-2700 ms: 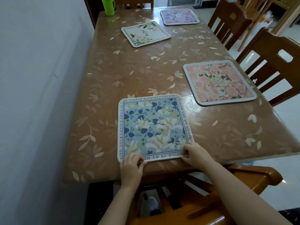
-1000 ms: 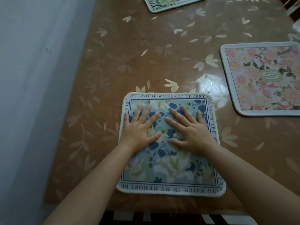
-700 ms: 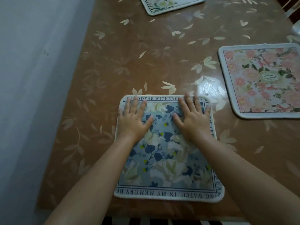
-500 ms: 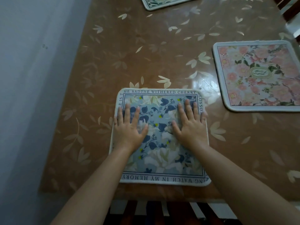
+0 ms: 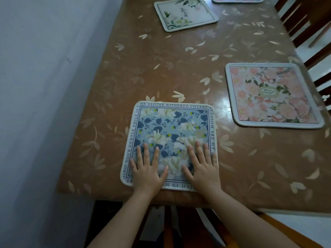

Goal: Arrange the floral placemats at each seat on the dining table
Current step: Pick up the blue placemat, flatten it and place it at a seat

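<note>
With fingers (image 5: 146, 153) spread flat, both hands press the blue floral placemat (image 5: 172, 133). That probably squares it to the bench (image 5: 179, 68) edge.

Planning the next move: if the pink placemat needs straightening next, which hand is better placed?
Right hand, probably: it lies on the blue placemat on the side nearer the pink placemat.

We get a dim, slightly soft frame. Light comes from right of the blue placemat (image 5: 172, 126), glare on the table (image 5: 161, 68) just beyond its right corner; edges bow.
</note>
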`<state>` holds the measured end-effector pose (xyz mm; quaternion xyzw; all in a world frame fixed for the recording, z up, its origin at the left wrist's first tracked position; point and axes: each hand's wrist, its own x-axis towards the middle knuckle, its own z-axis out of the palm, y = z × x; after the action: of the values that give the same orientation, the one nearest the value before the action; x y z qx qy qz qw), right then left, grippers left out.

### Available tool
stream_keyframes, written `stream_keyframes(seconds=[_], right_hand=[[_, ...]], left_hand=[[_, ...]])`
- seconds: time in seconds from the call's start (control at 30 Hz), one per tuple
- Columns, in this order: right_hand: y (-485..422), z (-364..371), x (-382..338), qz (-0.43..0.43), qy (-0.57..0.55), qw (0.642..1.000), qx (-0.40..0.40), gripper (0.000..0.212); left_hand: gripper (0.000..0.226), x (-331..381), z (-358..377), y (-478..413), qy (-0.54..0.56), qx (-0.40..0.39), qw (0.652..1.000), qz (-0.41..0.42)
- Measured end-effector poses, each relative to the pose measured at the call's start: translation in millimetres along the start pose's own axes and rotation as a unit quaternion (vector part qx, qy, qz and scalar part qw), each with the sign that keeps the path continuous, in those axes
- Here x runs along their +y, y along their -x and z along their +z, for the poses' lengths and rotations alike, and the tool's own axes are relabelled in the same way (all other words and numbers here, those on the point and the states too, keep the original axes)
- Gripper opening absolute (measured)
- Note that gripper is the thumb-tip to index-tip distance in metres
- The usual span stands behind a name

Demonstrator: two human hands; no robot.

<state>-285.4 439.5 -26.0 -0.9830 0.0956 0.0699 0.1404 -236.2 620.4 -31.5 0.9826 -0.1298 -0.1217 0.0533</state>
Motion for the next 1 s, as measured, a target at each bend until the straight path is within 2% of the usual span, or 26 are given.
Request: stream_keyframes(seconds=[0.37, 0.7, 0.8, 1.0], right_hand=[[36, 6, -6, -0.007, 0.011, 1.0, -0.017, 0.072], [43, -22, -2, -0.039, 0.021, 0.994, -0.104, 0.072], [51, -37, -3, -0.041, 0.004, 0.997, -0.069, 0.066], [72, -77, -11, -0.03, -0.024, 0.997, 0.068, 0.049]], left_hand=[[0.067, -13, 1, 35, 0.03, 0.026, 0.991, 0.131], [0.059, -42, -8, 48, 0.045, -0.012, 0.981, 0.189], [0.052, -45, -22, 55, 0.078, 0.025, 0.981, 0.177], [0.042, -17, -59, 67, 0.093, 0.165, 0.962, 0.198]])
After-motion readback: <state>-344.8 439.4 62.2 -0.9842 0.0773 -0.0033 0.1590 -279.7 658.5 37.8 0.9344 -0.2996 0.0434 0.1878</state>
